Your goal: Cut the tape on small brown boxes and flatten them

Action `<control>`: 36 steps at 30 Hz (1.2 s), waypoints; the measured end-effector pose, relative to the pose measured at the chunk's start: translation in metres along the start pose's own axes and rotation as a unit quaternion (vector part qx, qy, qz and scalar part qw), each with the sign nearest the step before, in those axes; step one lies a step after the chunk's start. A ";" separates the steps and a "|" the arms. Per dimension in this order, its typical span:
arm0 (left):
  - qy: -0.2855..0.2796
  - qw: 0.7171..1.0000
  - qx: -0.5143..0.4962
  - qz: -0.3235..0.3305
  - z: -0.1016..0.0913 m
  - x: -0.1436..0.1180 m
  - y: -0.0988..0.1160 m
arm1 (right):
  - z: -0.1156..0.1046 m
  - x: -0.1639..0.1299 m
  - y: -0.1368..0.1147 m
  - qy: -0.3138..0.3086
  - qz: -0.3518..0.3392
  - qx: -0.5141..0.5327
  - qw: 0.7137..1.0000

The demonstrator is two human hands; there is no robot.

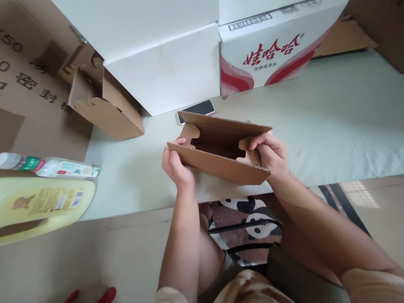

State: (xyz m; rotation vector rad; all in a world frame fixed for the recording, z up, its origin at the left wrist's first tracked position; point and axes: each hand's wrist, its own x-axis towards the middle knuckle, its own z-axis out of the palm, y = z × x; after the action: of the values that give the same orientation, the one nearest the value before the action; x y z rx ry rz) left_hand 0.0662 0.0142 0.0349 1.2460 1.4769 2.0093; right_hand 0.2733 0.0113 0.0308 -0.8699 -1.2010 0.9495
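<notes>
A small brown corrugated cardboard box (221, 166) is held between both hands above the front edge of a pale green surface (315, 126). Its top is open, with side flaps partly folded in. My left hand (176, 166) grips the box's left end, thumb on the flap. My right hand (269, 153) holds the right end, fingers pressing its side flap inward. The far flap stands up behind the opening.
A second folded cardboard box (107, 107) lies at the left. A phone (198, 109) rests behind the held box, against white boxes (164, 71). A red-and-white printed carton (268, 50) stands at the back. A bottle (47, 166) and a yellow jug (41, 204) sit at far left.
</notes>
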 end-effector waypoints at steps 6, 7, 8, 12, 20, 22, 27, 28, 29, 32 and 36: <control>0.001 1.000 -0.004 -0.006 0.001 0.000 0.002 | 0.000 0.000 0.002 -0.004 -0.018 0.007 1.000; 0.002 1.000 -0.004 -0.006 0.001 0.000 0.002 | 0.000 0.000 0.002 -0.004 -0.019 0.009 1.000; 0.003 1.000 -0.004 -0.006 0.001 0.000 0.001 | -0.001 0.000 0.003 -0.003 -0.018 0.009 1.000; -0.001 1.000 0.000 -0.017 0.001 0.000 0.001 | -0.001 -0.001 0.003 0.001 -0.005 -0.003 1.000; -0.008 0.998 -0.043 -0.034 0.002 -0.001 0.001 | -0.001 0.000 0.000 -0.007 0.002 0.009 1.000; -0.005 0.999 -0.041 -0.030 0.002 -0.001 0.001 | -0.001 0.000 0.000 -0.005 0.002 0.004 1.000; 0.004 0.999 -0.005 -0.041 0.002 -0.001 0.003 | 0.000 0.000 -0.002 -0.004 -0.002 0.012 1.000; 0.005 0.999 -0.002 -0.045 0.002 -0.001 0.003 | 0.001 0.000 -0.002 -0.004 -0.002 0.014 1.000; 0.005 0.999 -0.001 -0.047 0.002 -0.001 0.003 | 0.001 0.000 -0.003 -0.003 -0.002 0.014 1.000; 0.005 0.999 -0.011 -0.046 0.002 -0.001 0.003 | 0.000 -0.001 -0.001 -0.001 0.003 0.010 1.000; 0.003 0.999 -0.021 -0.042 0.002 -0.001 0.003 | 0.000 -0.001 0.002 0.004 0.012 0.012 1.000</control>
State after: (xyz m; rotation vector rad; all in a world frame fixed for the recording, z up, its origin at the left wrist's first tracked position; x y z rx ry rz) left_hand 0.0691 0.0134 0.0374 1.1420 1.4582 1.9799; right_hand 0.2728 0.0109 0.0289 -0.8706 -1.1725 0.9766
